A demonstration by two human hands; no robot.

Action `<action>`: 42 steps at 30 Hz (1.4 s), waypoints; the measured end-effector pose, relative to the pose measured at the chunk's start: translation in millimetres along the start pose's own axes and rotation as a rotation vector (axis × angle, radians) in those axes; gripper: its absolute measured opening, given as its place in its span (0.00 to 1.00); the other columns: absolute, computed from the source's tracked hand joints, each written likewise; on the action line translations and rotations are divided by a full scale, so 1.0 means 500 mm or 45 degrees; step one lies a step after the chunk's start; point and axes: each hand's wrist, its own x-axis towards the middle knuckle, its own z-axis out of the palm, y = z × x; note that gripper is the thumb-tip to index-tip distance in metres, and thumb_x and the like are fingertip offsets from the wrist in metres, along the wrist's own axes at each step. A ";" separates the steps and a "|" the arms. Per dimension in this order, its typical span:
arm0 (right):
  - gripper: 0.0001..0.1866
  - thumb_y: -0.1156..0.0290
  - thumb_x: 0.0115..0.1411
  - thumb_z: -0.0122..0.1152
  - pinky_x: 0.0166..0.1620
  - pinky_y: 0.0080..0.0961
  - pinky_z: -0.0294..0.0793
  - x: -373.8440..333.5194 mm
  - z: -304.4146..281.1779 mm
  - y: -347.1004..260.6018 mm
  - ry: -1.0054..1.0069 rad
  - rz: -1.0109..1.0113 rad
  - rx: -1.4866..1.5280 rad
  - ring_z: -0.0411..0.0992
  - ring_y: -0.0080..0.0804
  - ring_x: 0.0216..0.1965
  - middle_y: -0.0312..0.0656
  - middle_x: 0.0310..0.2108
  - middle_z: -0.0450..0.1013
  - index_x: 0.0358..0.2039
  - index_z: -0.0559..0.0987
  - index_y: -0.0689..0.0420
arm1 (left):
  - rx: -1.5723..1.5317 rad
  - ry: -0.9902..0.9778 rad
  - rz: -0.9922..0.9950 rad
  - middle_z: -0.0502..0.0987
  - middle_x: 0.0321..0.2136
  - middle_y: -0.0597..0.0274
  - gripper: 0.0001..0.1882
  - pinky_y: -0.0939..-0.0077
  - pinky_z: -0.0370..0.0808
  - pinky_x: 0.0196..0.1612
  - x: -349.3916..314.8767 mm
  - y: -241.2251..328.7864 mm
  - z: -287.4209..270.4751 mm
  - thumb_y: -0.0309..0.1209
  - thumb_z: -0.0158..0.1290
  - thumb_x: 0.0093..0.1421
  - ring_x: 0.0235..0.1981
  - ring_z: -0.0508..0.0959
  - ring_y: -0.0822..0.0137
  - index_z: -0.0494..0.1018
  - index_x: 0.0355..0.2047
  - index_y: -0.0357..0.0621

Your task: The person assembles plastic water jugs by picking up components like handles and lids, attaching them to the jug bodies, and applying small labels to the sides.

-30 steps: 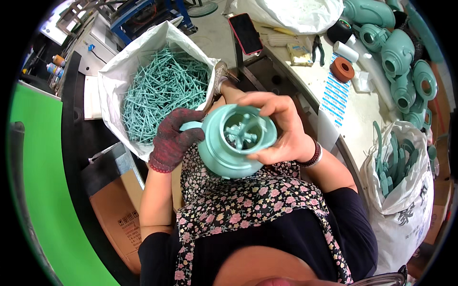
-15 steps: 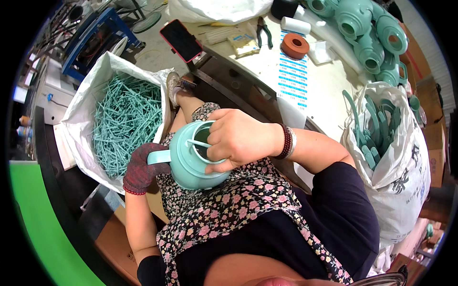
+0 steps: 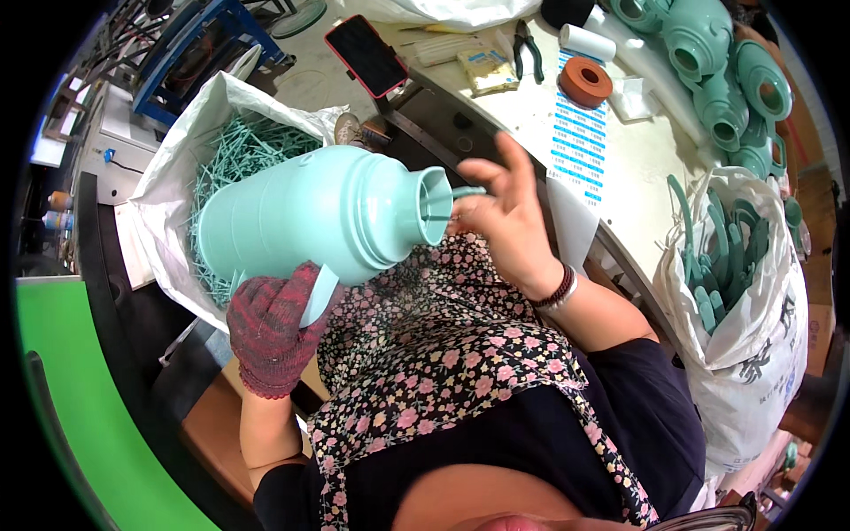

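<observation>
A white worktable [image 3: 651, 186] slants across the upper right of the frame, its edge running just beyond the person's right forearm. On it lie a sheet of blue-and-white labels [image 3: 580, 146], a reddish-brown tape roll [image 3: 584, 95], a white roll [image 3: 587, 42], black pliers [image 3: 529, 51] and a yellowish packet [image 3: 489, 71], with teal jug bodies [image 3: 699, 40] heaped in the upper right corner. A phone [image 3: 367, 55] in a red case stands at the top centre, near the table's corner. At the right, a white sack [image 3: 744, 389] holds curved teal strips [image 3: 713, 239]; at the left, an open white bag [image 3: 159, 212] is full of thin teal rods [image 3: 252, 146], partly screened by the jug in front. A green panel [image 3: 66, 398] fills the lower left, and a blue metal frame [image 3: 190, 62] stands at the upper left. The teal jug [image 3: 301, 217] lies on its side in the air, left of centre, its mouth pointing right, above the floral apron [image 3: 434, 354]. The gloved left hand [image 3: 276, 332] is closed around the jug's handle [image 3: 319, 296] underneath. The bare right hand [image 3: 500, 212] is beside the mouth, where a slim teal piece [image 3: 469, 191] sticks out; its fingers are parted but blurred, so I cannot tell whether they pinch that piece or are free of it.
</observation>
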 end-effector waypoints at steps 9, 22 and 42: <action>0.20 0.69 0.52 0.65 0.27 0.24 0.74 0.038 0.013 0.082 -0.384 0.511 -0.842 0.74 0.27 0.26 0.43 0.30 0.75 0.44 0.72 0.62 | -0.030 -0.247 0.200 0.71 0.22 0.60 0.25 0.59 0.70 0.29 -0.020 0.018 0.004 0.29 0.66 0.46 0.22 0.72 0.56 0.70 0.45 0.45; 0.20 0.68 0.51 0.68 0.55 0.32 0.68 0.075 -0.344 -0.040 0.119 -0.549 -1.847 0.70 0.41 0.50 0.44 0.46 0.74 0.45 0.78 0.58 | -0.950 0.988 -0.840 0.74 0.46 0.49 0.24 0.62 0.74 0.51 -0.195 -0.294 -0.081 0.38 0.57 0.60 0.47 0.75 0.58 0.69 0.50 0.33; 0.20 0.84 0.59 0.54 0.38 0.15 0.69 0.100 -0.189 -0.051 -0.040 -0.442 -1.231 0.69 0.17 0.33 0.33 0.31 0.72 0.53 0.73 0.60 | -0.020 -0.921 0.602 0.74 0.15 0.58 0.05 0.65 0.74 0.31 0.038 0.026 0.123 0.28 0.53 0.42 0.24 0.77 0.61 0.73 0.12 0.45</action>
